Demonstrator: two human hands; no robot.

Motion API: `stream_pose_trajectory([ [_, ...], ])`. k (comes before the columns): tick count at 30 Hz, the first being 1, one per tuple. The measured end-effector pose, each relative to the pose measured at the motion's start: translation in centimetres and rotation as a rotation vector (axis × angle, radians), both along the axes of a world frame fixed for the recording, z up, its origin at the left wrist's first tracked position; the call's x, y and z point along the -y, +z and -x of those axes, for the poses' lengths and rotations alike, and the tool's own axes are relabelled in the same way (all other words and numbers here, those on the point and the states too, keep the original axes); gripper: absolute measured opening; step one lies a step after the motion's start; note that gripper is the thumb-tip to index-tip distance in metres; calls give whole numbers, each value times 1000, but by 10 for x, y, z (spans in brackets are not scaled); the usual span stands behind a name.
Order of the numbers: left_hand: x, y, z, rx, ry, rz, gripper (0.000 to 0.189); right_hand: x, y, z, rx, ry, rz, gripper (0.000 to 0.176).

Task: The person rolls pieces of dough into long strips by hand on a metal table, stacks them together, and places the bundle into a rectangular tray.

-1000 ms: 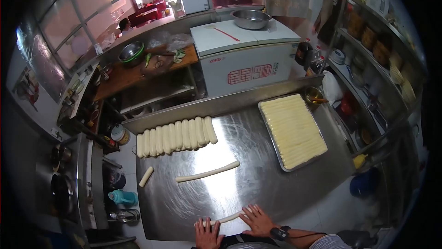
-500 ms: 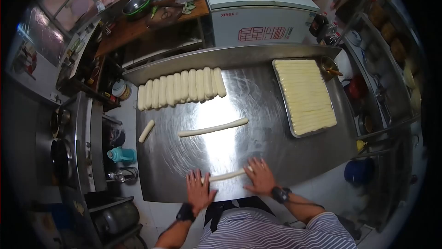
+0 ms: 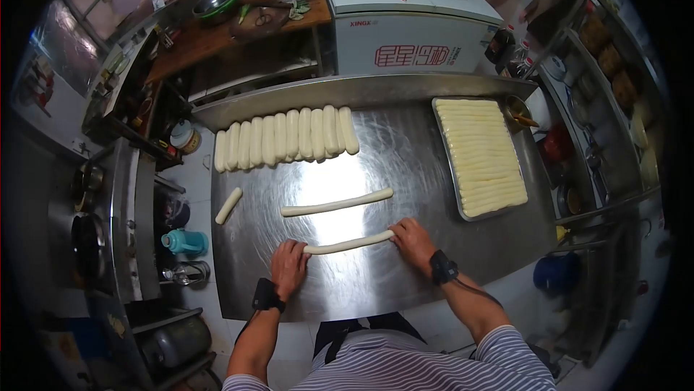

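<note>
Left hand [image 3: 289,269] and right hand [image 3: 413,241] apart, palms down, fingers curled; wrists behind fingers, forearms angled outward.

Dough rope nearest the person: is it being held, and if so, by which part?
The dough rope is held at its two ends, the left hand on one and the right hand on the other.

We're looking out from the wearer's head, the only view, facing forward and steeply down: striped shirt [image 3: 390,362] at the bottom edge, surface [image 3: 412,167] at middle range, white freezer [image 3: 405,37] farther off up top.
</note>
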State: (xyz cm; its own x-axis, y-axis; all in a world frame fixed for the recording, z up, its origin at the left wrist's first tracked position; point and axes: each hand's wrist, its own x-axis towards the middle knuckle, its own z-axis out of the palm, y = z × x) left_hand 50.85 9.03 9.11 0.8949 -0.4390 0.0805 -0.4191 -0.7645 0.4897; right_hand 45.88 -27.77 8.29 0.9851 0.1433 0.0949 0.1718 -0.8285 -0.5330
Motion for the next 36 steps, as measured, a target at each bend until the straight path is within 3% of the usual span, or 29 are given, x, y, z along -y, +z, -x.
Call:
stream_pose_trajectory([
  [2,3,1,-17,-12,72,82,27,2,5,-22,88,-26,-29,25],
  [6,9,-4,-56,83,208,166,25,-2,0,-65,134,-74,1,24],
  [11,8,-21,-65,75,231,246,33,-9,-15,-74,188,-276,-107,36],
  [13,9,-29,-64,-66,384,484,44,-8,-3,-71,156,-250,-73,38],
  [17,4,-34,-71,-96,375,345,49,-7,8,-95,154,-329,-133,38],
  [22,1,-27,-68,-277,438,512,46,-12,-10,-223,229,-386,-131,37],
  [24,-2,-25,-67,-220,392,494,48,-19,-19,-279,130,-479,-300,36],
  [28,-14,-5,-48,-219,413,577,46,-48,-11,-339,62,-621,-383,37],
  [30,-23,-12,-32,-188,416,601,43,-60,-3,-356,-123,-717,-460,39],
  [32,-28,-6,-22,-183,383,562,37,-65,14,-354,-144,-672,-585,39],
  [34,-27,0,-19,-177,396,600,34,-55,5,-361,-340,-609,-613,38],
  [36,-19,7,-26,-182,403,639,31,-57,-21,-354,-17,-592,-511,39],
])
